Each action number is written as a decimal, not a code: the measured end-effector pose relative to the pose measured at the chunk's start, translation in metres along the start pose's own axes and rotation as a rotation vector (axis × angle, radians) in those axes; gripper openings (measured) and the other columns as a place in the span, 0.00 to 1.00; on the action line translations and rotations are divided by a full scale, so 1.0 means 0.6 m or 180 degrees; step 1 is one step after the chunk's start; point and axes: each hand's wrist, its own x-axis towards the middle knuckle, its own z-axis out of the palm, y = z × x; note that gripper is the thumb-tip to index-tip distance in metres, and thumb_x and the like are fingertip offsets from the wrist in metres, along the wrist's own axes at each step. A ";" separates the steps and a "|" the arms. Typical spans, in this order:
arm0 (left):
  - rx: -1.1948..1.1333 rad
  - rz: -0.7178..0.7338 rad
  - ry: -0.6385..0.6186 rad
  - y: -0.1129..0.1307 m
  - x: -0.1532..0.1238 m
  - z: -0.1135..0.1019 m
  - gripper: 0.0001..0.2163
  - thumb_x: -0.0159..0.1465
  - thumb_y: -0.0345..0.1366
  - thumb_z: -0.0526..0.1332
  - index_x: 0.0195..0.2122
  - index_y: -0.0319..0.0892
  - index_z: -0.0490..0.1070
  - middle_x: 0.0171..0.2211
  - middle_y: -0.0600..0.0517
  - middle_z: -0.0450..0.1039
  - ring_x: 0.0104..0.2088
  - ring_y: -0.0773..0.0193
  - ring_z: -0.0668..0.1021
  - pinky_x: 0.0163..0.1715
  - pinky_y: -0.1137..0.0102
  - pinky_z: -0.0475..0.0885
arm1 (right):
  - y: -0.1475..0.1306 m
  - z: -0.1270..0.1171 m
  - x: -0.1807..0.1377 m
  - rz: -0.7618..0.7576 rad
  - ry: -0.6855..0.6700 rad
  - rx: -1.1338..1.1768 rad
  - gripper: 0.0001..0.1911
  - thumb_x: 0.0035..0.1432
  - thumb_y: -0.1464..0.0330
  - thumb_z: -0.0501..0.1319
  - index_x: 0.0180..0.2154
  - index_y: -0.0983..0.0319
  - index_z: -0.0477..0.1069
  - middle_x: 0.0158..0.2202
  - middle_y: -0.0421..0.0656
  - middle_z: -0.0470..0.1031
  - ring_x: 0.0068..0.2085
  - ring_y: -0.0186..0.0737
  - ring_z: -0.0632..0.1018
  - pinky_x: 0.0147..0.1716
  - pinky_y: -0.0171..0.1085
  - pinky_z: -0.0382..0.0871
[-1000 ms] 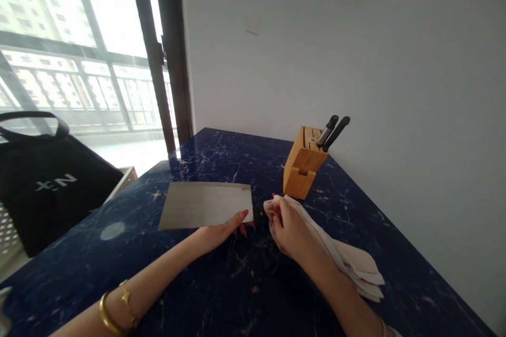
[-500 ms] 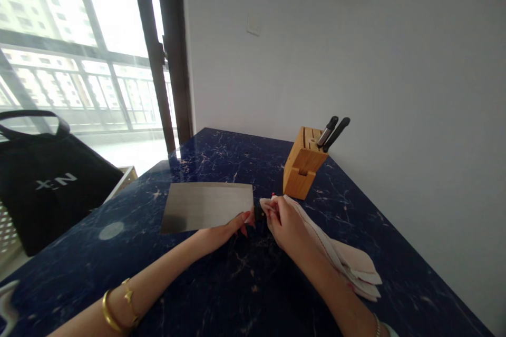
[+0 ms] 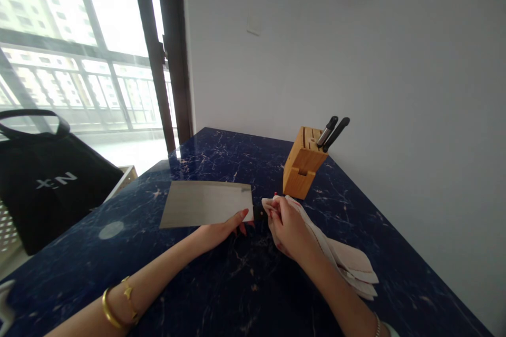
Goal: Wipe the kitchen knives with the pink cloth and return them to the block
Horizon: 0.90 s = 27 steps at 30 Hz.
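A cleaver (image 3: 207, 202) with a broad rectangular steel blade is held flat above the dark blue table, blade pointing left. My left hand (image 3: 233, 224) grips the blade's near corner beside the handle, thumb on top and fingers underneath. My right hand (image 3: 286, 226) is closed on a pale pinkish cloth (image 3: 351, 260), which is bunched around the black handle. Only a short stretch of handle shows between blade and cloth. The cloth's loose end trails to the right under my right forearm.
Behind my right hand a wooden knife block (image 3: 302, 168) stands on the marbled table (image 3: 237, 155), with two black-handled tools in it. A black bag (image 3: 55, 184) sits off the table's left side, by the window. A white object (image 3: 6, 303) is cut off at lower left.
The cleaver's blade has tilted slightly, and its reflection has changed. My right hand and the cloth have shifted a little along the handle, to the right.
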 end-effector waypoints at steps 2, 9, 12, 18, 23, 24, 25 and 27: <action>-0.0003 0.0029 -0.0007 -0.001 0.001 0.000 0.23 0.64 0.49 0.44 0.34 0.41 0.73 0.25 0.53 0.72 0.28 0.65 0.73 0.34 0.72 0.67 | -0.004 -0.001 -0.002 -0.0021 0.0008 -0.0047 0.06 0.52 0.76 0.51 0.31 0.60 0.61 0.32 0.43 0.70 0.37 0.39 0.71 0.40 0.40 0.62; 0.0064 0.0321 0.0002 0.006 0.001 -0.003 0.21 0.63 0.49 0.44 0.33 0.40 0.71 0.25 0.53 0.71 0.26 0.67 0.72 0.29 0.74 0.68 | -0.024 0.010 -0.015 -0.0525 -0.0206 0.0027 0.09 0.55 0.76 0.48 0.37 0.61 0.62 0.36 0.45 0.70 0.41 0.40 0.70 0.42 0.40 0.63; 0.0005 0.0167 0.0014 0.003 0.000 -0.002 0.21 0.63 0.49 0.45 0.33 0.41 0.72 0.25 0.53 0.71 0.27 0.66 0.72 0.31 0.73 0.68 | -0.013 0.001 -0.010 -0.0416 -0.0106 -0.0132 0.09 0.53 0.76 0.50 0.35 0.61 0.62 0.35 0.45 0.70 0.41 0.41 0.70 0.43 0.42 0.61; -0.0012 0.0084 0.0013 0.001 0.001 -0.002 0.22 0.63 0.50 0.44 0.33 0.41 0.72 0.24 0.53 0.71 0.26 0.65 0.72 0.31 0.72 0.68 | -0.011 0.001 -0.010 -0.0345 -0.0089 -0.0082 0.07 0.52 0.76 0.50 0.33 0.61 0.62 0.34 0.44 0.70 0.38 0.40 0.70 0.42 0.41 0.63; 0.0035 0.0149 0.0012 0.002 0.000 -0.004 0.21 0.63 0.49 0.45 0.33 0.41 0.72 0.24 0.54 0.71 0.26 0.66 0.72 0.32 0.73 0.67 | -0.012 0.011 -0.012 -0.0443 -0.0161 0.0164 0.08 0.52 0.76 0.50 0.35 0.60 0.62 0.36 0.44 0.70 0.40 0.39 0.71 0.41 0.38 0.63; 0.0003 0.0077 0.0004 0.002 0.000 -0.004 0.21 0.63 0.50 0.45 0.33 0.41 0.72 0.24 0.54 0.71 0.27 0.66 0.72 0.32 0.72 0.67 | -0.005 0.008 -0.010 -0.0412 -0.0093 0.0115 0.08 0.52 0.76 0.50 0.34 0.60 0.62 0.35 0.44 0.70 0.39 0.39 0.71 0.41 0.38 0.63; -0.0028 -0.0003 -0.0002 0.001 -0.001 -0.003 0.22 0.63 0.50 0.45 0.33 0.41 0.73 0.25 0.53 0.71 0.27 0.65 0.73 0.33 0.72 0.67 | 0.005 0.005 -0.008 -0.0370 -0.0020 0.0061 0.07 0.52 0.76 0.50 0.33 0.60 0.62 0.34 0.43 0.70 0.38 0.38 0.71 0.41 0.38 0.63; -0.0064 -0.0130 0.0003 0.001 -0.002 -0.002 0.22 0.63 0.50 0.45 0.33 0.41 0.74 0.25 0.53 0.72 0.28 0.65 0.73 0.34 0.72 0.67 | 0.029 -0.004 -0.002 -0.0307 0.0026 0.0002 0.07 0.52 0.76 0.49 0.31 0.60 0.63 0.32 0.41 0.70 0.34 0.37 0.72 0.37 0.36 0.64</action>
